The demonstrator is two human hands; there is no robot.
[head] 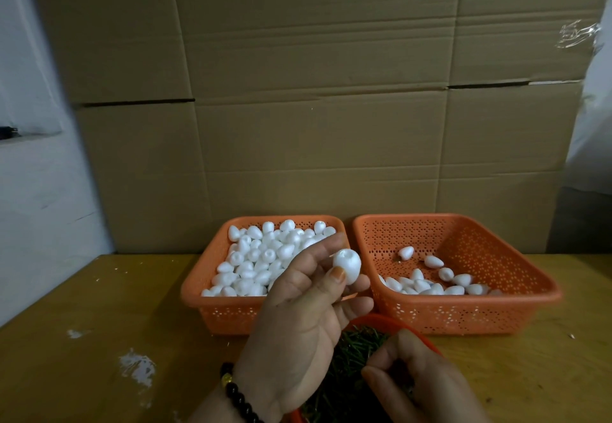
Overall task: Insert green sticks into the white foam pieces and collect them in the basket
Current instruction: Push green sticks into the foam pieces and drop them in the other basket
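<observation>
The left hand (pixel 304 320) pinches 1 white foam piece (pixel 346 266) between thumb and fingertips, holding it raised in front of the gap between 2 orange baskets. Its palm faces the camera, and a dark bead bracelet (pixel 235 393) circles the wrist. The right hand (pixel 417 379) sits low at the table's near edge, fingers curled over a red bowl (pixel 394 321) of green sticks (pixel 357 350); whether it holds a stick cannot be told. The left basket (pixel 231 310), near the table's far edge, is heaped with white foam pieces (pixel 261 257). The right basket (pixel 470 310), just beside it, holds a smaller scatter of foam pieces (pixel 430 282) along its near side. Brown cardboard (pixel 314 91) stands behind the yellow table (pixel 99 340).
</observation>
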